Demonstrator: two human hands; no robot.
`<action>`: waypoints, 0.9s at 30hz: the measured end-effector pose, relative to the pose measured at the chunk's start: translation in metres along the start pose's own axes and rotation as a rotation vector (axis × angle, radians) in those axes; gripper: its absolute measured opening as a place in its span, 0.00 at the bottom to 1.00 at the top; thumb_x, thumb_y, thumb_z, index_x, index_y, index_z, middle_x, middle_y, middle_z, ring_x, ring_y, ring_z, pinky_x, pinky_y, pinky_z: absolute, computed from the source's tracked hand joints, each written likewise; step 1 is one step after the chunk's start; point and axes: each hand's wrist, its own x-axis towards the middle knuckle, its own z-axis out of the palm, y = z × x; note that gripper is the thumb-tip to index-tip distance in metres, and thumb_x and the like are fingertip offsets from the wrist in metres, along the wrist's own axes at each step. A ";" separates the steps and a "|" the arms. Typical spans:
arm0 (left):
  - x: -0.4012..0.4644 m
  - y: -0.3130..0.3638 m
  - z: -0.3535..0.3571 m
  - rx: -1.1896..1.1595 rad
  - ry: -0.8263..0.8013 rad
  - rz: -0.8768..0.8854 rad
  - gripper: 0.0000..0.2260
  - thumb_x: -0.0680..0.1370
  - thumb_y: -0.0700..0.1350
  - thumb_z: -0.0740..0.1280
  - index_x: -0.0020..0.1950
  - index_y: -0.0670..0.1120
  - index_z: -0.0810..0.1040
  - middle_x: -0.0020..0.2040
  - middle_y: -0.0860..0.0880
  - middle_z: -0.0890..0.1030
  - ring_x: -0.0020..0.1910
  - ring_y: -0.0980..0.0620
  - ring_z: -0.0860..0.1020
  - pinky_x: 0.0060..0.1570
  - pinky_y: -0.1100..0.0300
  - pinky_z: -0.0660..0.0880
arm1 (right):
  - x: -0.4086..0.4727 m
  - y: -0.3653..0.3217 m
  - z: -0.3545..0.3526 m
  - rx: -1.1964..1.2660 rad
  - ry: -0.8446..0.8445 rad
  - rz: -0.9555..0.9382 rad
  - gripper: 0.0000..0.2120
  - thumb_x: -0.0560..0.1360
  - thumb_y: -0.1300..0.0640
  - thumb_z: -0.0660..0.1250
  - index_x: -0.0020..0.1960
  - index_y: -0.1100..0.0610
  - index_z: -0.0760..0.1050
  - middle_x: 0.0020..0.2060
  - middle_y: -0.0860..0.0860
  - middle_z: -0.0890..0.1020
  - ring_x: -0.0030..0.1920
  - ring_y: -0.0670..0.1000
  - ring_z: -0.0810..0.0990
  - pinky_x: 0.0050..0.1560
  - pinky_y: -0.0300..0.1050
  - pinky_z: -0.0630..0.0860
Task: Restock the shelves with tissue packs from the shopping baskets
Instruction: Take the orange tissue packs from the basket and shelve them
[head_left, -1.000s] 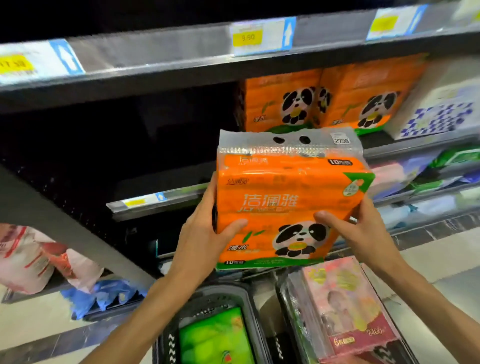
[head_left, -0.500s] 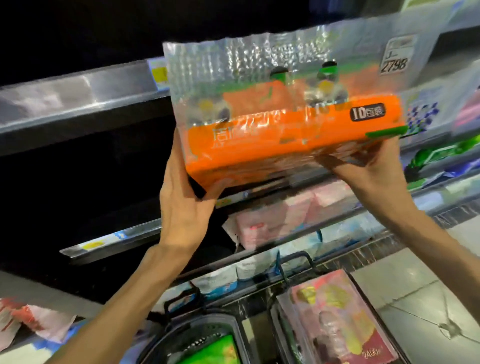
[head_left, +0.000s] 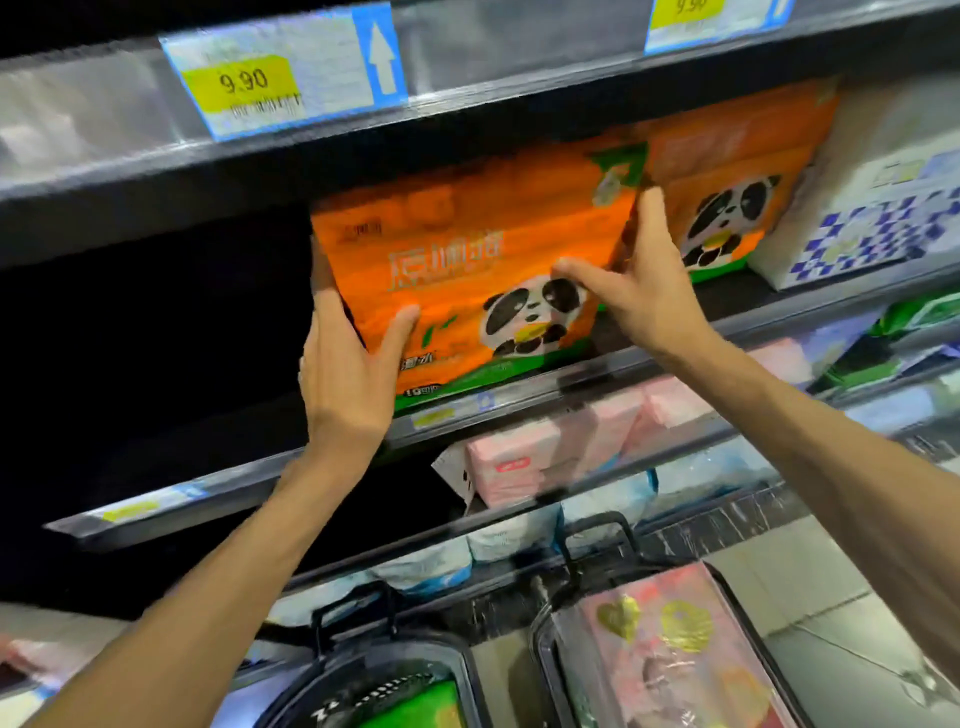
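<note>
Upright, orange panda-printed tissue pack (head_left: 467, 270) sits between both hands on shelf (head_left: 519, 400)

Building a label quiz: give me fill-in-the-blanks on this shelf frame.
1. Both hands hold an orange pack printed with a ____.
2. The yellow price tag above reads ____.
3. The left hand grips the pack's ____ edge; the right hand holds the other side.
4. The basket on the right holds a ____ pack.

Missing: panda; 9.90; left; pink
</note>
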 end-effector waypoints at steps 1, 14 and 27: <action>0.007 -0.003 0.004 0.062 0.000 -0.024 0.33 0.76 0.63 0.71 0.75 0.55 0.59 0.65 0.49 0.79 0.63 0.46 0.79 0.63 0.44 0.76 | 0.008 0.002 0.005 -0.033 0.017 0.021 0.28 0.77 0.49 0.75 0.67 0.55 0.64 0.65 0.52 0.78 0.66 0.49 0.78 0.68 0.54 0.77; 0.010 -0.034 0.053 0.267 0.030 -0.009 0.35 0.73 0.57 0.77 0.70 0.47 0.61 0.51 0.39 0.81 0.48 0.35 0.81 0.48 0.41 0.79 | 0.004 0.051 0.063 -0.977 0.227 -0.370 0.30 0.76 0.51 0.73 0.72 0.57 0.64 0.65 0.63 0.68 0.65 0.64 0.67 0.58 0.56 0.70; 0.037 -0.038 0.086 0.289 0.028 0.022 0.52 0.70 0.65 0.75 0.82 0.43 0.52 0.63 0.40 0.79 0.57 0.36 0.80 0.54 0.47 0.78 | 0.028 0.072 0.053 -1.031 0.207 -0.290 0.45 0.75 0.44 0.75 0.83 0.52 0.54 0.80 0.66 0.57 0.80 0.67 0.57 0.73 0.56 0.67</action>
